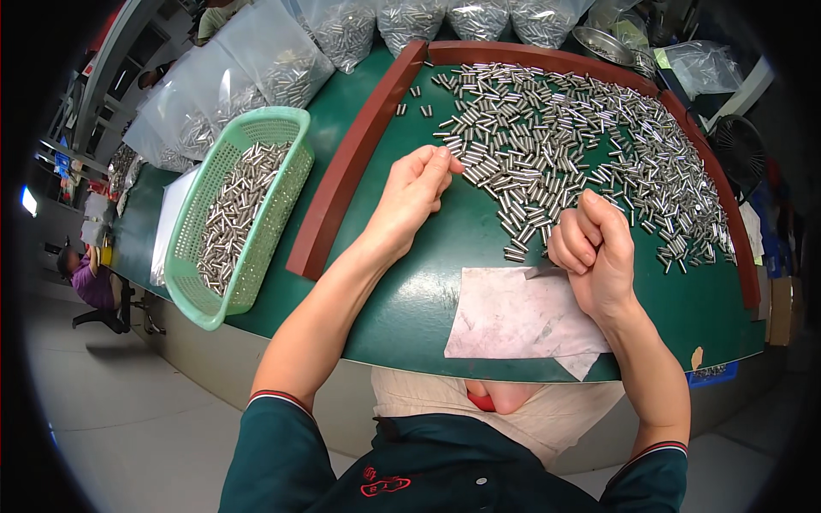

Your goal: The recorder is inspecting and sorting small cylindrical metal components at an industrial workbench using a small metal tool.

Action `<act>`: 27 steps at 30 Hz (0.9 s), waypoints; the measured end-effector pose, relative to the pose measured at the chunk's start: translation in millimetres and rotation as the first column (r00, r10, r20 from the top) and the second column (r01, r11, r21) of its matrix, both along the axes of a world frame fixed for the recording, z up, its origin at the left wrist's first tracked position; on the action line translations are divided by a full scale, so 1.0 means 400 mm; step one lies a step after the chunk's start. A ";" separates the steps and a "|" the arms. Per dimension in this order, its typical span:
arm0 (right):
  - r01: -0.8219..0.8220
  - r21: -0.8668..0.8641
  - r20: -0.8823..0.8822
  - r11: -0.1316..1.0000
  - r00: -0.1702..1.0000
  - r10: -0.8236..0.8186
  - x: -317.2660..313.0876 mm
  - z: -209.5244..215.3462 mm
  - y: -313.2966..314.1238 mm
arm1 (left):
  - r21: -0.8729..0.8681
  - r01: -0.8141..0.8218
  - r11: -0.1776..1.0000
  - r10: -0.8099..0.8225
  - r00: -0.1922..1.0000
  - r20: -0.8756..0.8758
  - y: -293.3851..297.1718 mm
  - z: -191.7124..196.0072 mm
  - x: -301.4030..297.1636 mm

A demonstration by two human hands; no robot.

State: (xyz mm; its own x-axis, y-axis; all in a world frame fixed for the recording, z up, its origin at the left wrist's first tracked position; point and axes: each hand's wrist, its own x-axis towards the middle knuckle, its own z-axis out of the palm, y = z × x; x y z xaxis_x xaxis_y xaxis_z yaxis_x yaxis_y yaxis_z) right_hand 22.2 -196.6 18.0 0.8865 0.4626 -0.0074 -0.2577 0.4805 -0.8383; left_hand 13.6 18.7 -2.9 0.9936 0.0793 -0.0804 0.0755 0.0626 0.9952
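Note:
My left hand (412,195) hovers over the green table (402,299), at the left edge of a wide spread of small metal pins (547,145). Its thumb and fingers are pinched together, and what they may hold is hidden. My right hand (601,252) is curled closed at the near side of the pins, above a stained, pale pink sheet (522,316). From under that hand a flat grey strip (544,272) pokes out at the sheet's far edge; whether the fingers grip it is unclear. A few pins (415,91) lie apart at the far left.
Red-brown rails (359,162) border the pins. A light green basket (299,171) with more pins stands left of the rail. Clear bags of pins (286,68) line the far side. Far right are a metal bowl (603,44) and a black fan (737,152). Another person (94,282) sits far left.

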 end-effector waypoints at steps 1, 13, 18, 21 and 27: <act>0.001 0.001 -0.002 1.000 1.000 -0.001 0.001 -0.001 0.000 | 0.225 -0.071 0.972 0.025 0.979 0.201 -0.011 -0.004 0.010; -0.006 0.013 -0.008 1.000 1.000 0.006 0.005 -0.004 -0.002 | 0.866 -0.226 0.446 -0.212 0.914 0.347 -0.023 -0.017 0.002; -0.007 0.005 -0.013 1.000 1.000 0.007 0.005 0.001 0.001 | 0.896 -0.236 0.376 -0.321 0.874 0.365 0.004 -0.021 0.027; 0.005 0.008 -0.033 1.000 0.999 -0.005 0.004 0.000 0.003 | 0.933 -0.201 0.300 -0.354 0.884 0.305 0.007 -0.006 0.025; 0.012 -0.001 -0.034 1.000 0.999 -0.012 0.009 -0.003 -0.004 | 0.961 -0.151 0.232 -0.400 0.886 0.236 0.008 0.018 0.009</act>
